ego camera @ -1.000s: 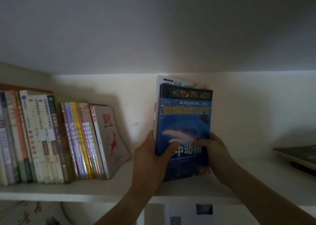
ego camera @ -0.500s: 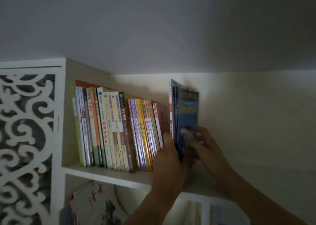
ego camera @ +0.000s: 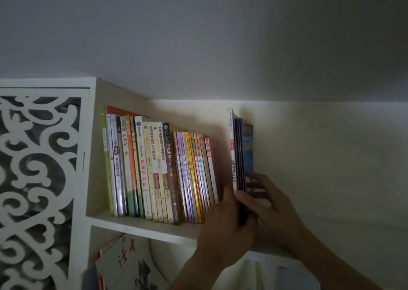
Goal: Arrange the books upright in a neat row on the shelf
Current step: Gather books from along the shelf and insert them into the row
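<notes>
A small stack point(ego camera: 239, 157) of thin books stands upright on the shelf point(ego camera: 141, 225), apart from the row point(ego camera: 159, 172) to its left, with an open gap between them. The left hand point(ego camera: 223, 225) clasps the stack low down from the spine side, thumb against the white outer book. The right hand point(ego camera: 267, 203) presses its fingers point(ego camera: 254, 177) flat on the blue cover at the far side, so the stack is clamped between the two hands.

These look like thin, light paperbacks with glossy covers: floppy on their own, likely to slide against each other or fan out if the squeeze loosens. Holding low and from both sides seems sound; a grip nearer mid-height would probably steady the tall tops better.

The row itself leans right, its last red-spined book point(ego camera: 209, 168) tilting into the gap, so it may need pushing upright before the stack closes against it. A carved white panel point(ego camera: 37, 179) bounds the shelf at left. More books point(ego camera: 125, 265) lie on the level below, out of the way
</notes>
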Motion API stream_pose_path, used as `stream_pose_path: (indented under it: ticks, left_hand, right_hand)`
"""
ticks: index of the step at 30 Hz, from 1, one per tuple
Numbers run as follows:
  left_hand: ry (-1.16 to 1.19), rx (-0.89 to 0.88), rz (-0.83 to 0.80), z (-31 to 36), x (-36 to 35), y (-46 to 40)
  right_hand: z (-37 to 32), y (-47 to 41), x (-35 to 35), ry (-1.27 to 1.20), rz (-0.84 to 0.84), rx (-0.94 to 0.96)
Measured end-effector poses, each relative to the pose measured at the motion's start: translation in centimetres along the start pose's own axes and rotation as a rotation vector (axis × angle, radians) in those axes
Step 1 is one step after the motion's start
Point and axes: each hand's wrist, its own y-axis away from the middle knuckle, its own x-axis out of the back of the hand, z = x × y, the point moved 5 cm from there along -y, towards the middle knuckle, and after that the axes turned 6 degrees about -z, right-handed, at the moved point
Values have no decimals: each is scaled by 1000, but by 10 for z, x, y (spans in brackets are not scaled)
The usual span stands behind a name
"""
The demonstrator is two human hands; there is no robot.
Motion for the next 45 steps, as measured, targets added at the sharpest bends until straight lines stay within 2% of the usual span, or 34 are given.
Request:
stream_pose_path:
  ticks: [7, 14, 23, 31, 37, 40, 45]
  left_hand:
    - [16, -6, 14, 6, 3, 1]
    - [29, 26, 39, 0, 0, 1]
    - [-26, 5, 68, 1, -2, 1]
    - [-209, 75, 246, 2, -1, -1]
    - [-216, 92, 244, 6, 0, 5]
    - [-200, 71, 297, 6, 2, 8]
    - [-304, 88, 349, 8, 3, 9]
  right_hand:
    - [6, 1, 2, 1, 1, -1]
    - [2, 2, -4, 176, 38, 41]
    - [0, 4, -3, 207, 33, 54]
    - [-7, 6, -5, 202, 20, 80]
    - [-3, 4, -8, 219, -13, 61]
    - [-6, 7, -9, 200, -34, 57]
    - [-11, 9, -11, 212, -75, 52]
